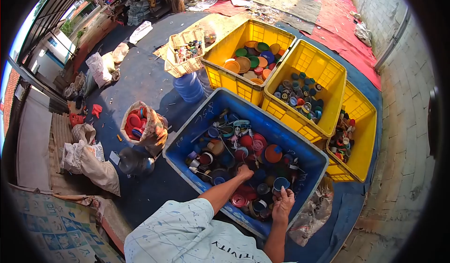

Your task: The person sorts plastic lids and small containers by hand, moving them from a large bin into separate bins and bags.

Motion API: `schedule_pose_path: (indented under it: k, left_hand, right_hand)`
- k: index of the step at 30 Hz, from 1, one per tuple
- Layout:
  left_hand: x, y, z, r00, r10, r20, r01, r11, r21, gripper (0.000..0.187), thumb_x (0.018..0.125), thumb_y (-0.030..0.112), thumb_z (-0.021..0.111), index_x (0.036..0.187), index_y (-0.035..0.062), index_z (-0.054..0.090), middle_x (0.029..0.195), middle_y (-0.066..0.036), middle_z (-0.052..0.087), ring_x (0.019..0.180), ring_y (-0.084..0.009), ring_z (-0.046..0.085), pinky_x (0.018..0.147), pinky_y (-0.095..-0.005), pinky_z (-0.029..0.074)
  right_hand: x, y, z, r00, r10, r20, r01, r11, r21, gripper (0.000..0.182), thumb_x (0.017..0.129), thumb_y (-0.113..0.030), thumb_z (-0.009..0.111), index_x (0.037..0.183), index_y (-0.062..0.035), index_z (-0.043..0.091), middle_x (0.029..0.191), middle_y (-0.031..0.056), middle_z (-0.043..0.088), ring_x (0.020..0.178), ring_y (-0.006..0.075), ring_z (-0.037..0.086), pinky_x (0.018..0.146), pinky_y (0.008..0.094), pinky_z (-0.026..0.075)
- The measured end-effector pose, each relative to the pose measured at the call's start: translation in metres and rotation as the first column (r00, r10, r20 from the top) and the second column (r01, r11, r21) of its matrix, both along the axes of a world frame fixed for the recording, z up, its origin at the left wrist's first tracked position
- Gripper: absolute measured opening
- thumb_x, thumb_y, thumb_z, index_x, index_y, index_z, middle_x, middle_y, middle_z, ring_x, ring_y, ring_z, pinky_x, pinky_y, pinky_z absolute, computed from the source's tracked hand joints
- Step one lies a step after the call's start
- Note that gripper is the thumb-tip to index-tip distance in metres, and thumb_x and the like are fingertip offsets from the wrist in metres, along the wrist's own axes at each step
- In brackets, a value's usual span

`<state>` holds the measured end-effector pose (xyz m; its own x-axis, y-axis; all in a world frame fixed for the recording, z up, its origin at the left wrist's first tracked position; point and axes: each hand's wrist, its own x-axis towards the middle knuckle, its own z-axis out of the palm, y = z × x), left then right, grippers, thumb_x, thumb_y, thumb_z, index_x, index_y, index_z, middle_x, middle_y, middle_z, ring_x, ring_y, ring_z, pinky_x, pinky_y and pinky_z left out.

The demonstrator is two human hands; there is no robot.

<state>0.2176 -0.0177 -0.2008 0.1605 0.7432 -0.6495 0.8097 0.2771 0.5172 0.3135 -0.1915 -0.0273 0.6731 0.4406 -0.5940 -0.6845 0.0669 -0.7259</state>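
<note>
Both hands down in the blue crate (197, 131) of mixed caps.

I see my left hand (244, 172) pressed knuckles-up into the pile, fingers buried, so I cannot tell what it grips. My right hand (283, 203) curls loosely around a blue cap (281, 184) near the crate's right wall. Three yellow crates (307, 59) of sorted lids crowd the far right side; a water jug (189, 86) and an open sack of red caps (140, 124) stand left.
</note>
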Motion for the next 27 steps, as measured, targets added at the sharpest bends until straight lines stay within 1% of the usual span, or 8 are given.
schedule_pose_path:
  k: [4,6,10,16,19,22,23,27]
  left_hand:
    - [0.007,-0.013,0.002,0.991,0.025,-0.132,-0.033,0.997,-0.064,0.052,0.067,0.031,0.073,0.103,-0.0056,0.065,0.112,-0.025,0.063,0.106,-0.0379,0.061,0.089,-0.0407,0.050]
    - [0.009,-0.013,-0.051,0.988,-0.015,-0.154,-0.012,0.985,-0.172,0.057,0.068,0.035,0.076,0.106,-0.0056,0.064,0.114,-0.024,0.062,0.107,-0.0366,0.061,0.090,-0.0395,0.050]
    - [0.010,-0.031,-0.037,0.977,0.199,-0.076,-0.203,0.978,-0.050,0.061,0.069,0.034,0.078,0.110,-0.0079,0.061,0.116,-0.025,0.061,0.109,-0.0376,0.059,0.093,-0.0393,0.048]
    - [0.021,-0.042,-0.024,0.969,0.222,-0.107,-0.230,0.971,-0.063,0.067,0.070,0.039,0.078,0.116,-0.0065,0.058,0.118,-0.025,0.060,0.113,-0.0365,0.057,0.095,-0.0382,0.046]
    - [0.029,-0.052,-0.035,0.980,0.150,-0.133,-0.132,0.982,0.139,0.055,0.069,0.038,0.078,0.105,-0.0025,0.066,0.108,-0.022,0.065,0.106,-0.0373,0.061,0.090,-0.0372,0.049]
    - [0.033,-0.042,-0.066,0.976,0.013,-0.219,-0.011,1.000,0.008,0.044,0.068,0.035,0.078,0.096,0.0021,0.070,0.098,-0.019,0.068,0.094,-0.0346,0.066,0.080,-0.0376,0.054]
    - [0.029,-0.044,-0.071,0.988,0.125,-0.085,-0.123,0.992,0.030,0.042,0.072,0.017,0.066,0.107,-0.0046,0.061,0.105,-0.025,0.065,0.100,-0.0363,0.063,0.085,-0.0405,0.051]
    - [0.040,-0.040,-0.017,0.977,0.214,-0.025,-0.211,0.973,0.092,0.020,0.074,0.017,0.068,0.086,0.0005,0.068,0.085,-0.015,0.069,0.070,-0.0229,0.069,0.055,-0.0349,0.057]
  right_hand:
    - [0.002,-0.016,-0.001,0.999,-0.023,-0.022,0.023,1.000,-0.015,0.030,0.085,-0.015,0.069,0.102,-0.0121,0.044,0.082,0.0030,0.062,0.071,0.0142,0.063,0.063,0.0275,0.047]
    - [0.005,-0.022,0.000,0.999,-0.041,-0.029,0.040,0.999,-0.029,0.031,0.084,-0.015,0.070,0.101,-0.0122,0.044,0.082,0.0033,0.062,0.071,0.0145,0.063,0.063,0.0278,0.047]
    - [0.012,-0.034,-0.005,0.997,-0.063,-0.040,0.063,0.998,-0.010,0.031,0.084,-0.014,0.070,0.100,-0.0125,0.044,0.083,0.0039,0.063,0.071,0.0152,0.064,0.063,0.0286,0.048]
    - [0.015,-0.039,-0.007,0.997,-0.055,-0.058,0.055,0.998,-0.001,0.031,0.085,-0.013,0.070,0.101,-0.0122,0.044,0.083,0.0040,0.063,0.072,0.0156,0.065,0.064,0.0286,0.049]
    - [0.015,-0.038,-0.005,0.998,-0.038,-0.055,0.036,0.999,-0.025,0.034,0.082,-0.015,0.072,0.101,-0.0111,0.044,0.085,0.0037,0.061,0.072,0.0155,0.063,0.066,0.0295,0.048]
    - [0.016,-0.040,-0.003,0.999,-0.021,-0.048,0.020,0.999,-0.036,0.037,0.081,-0.016,0.073,0.103,-0.0104,0.044,0.086,0.0033,0.060,0.073,0.0156,0.063,0.066,0.0295,0.048]
    - [0.016,-0.040,-0.002,0.999,-0.022,-0.046,0.020,0.999,-0.035,0.037,0.081,-0.016,0.073,0.103,-0.0104,0.044,0.086,0.0032,0.060,0.073,0.0155,0.063,0.066,0.0291,0.048]
    - [0.020,-0.035,0.007,0.999,-0.014,-0.036,0.013,1.000,-0.018,0.040,0.082,-0.016,0.073,0.109,-0.0087,0.044,0.091,0.0037,0.062,0.075,0.0139,0.063,0.067,0.0257,0.047]
